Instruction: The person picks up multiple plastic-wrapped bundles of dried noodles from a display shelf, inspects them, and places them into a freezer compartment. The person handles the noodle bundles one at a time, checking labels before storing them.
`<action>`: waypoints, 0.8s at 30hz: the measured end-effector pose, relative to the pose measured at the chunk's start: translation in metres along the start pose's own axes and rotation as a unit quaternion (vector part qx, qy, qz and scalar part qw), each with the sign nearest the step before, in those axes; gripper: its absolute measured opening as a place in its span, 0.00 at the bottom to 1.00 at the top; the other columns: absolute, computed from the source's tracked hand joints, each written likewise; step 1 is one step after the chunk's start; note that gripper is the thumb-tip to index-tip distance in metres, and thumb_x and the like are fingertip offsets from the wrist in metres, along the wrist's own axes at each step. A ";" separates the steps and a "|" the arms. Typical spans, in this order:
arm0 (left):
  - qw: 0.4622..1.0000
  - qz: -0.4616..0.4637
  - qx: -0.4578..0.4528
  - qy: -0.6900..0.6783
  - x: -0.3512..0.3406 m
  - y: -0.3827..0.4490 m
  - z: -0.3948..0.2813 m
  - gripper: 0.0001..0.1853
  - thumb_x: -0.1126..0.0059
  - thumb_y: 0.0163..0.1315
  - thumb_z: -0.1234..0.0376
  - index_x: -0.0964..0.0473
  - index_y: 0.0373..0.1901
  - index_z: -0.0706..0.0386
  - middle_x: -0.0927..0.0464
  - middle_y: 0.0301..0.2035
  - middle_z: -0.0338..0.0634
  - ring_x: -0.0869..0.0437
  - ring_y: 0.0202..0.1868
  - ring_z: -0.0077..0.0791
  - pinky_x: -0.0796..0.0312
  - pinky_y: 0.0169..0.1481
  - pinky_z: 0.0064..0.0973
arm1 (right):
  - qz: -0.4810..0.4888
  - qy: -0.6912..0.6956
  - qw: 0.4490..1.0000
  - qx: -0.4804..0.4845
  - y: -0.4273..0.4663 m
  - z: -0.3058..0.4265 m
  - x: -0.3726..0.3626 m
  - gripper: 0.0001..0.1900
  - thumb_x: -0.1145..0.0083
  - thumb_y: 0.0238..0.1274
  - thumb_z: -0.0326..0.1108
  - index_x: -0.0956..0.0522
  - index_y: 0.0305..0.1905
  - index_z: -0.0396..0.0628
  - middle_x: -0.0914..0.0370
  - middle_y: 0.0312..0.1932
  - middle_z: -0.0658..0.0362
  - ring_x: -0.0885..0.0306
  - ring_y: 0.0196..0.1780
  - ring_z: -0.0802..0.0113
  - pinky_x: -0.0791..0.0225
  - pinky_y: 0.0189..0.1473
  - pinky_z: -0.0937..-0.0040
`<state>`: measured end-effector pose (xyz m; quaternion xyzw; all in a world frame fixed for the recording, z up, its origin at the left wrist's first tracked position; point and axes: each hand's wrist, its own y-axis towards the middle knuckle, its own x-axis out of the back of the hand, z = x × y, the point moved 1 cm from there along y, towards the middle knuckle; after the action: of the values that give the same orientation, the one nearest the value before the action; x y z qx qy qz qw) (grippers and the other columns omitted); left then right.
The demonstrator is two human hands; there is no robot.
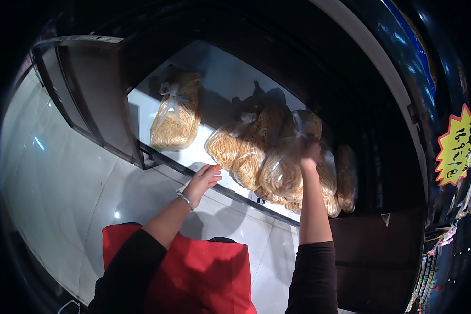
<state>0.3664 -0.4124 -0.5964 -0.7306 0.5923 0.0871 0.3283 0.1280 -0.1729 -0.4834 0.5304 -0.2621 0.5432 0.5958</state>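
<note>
Several clear plastic bags of thin tan strands, perhaps dried noodles, lie on the white floor of a dark cabinet. My right hand is at the knotted top of one bag among the bunch at the right, and appears to grip it; the hand is blurred and its fingertips are hidden. With fingers apart and nothing in them, my left hand hovers by the cabinet's front edge, beside the leftmost bag of the bunch. Apart from these, a knotted bag stands at the left.
An open cabinet door with a dark frame is at the left. The cabinet's dark front rail runs below the bags. At the right is a dark panel, and beyond it hangs a yellow starburst sign bearing writing. Pale floor tiles lie below.
</note>
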 end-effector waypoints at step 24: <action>0.995 0.040 -0.093 -0.026 -0.005 -0.030 -0.060 0.37 0.52 0.66 0.45 0.48 0.70 0.51 0.40 0.66 0.43 0.37 0.66 0.32 0.45 0.67 0.34 | -0.237 0.352 0.905 0.041 -0.147 0.143 0.065 0.10 0.40 0.60 0.31 0.29 0.41 0.40 0.29 0.32 0.57 0.32 0.40 0.70 0.36 0.44 0.70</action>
<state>0.3768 -0.4404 -0.5364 -0.7313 0.6018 0.1736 0.2702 0.3194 -0.2575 -0.4336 0.3750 0.1205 0.5471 0.7386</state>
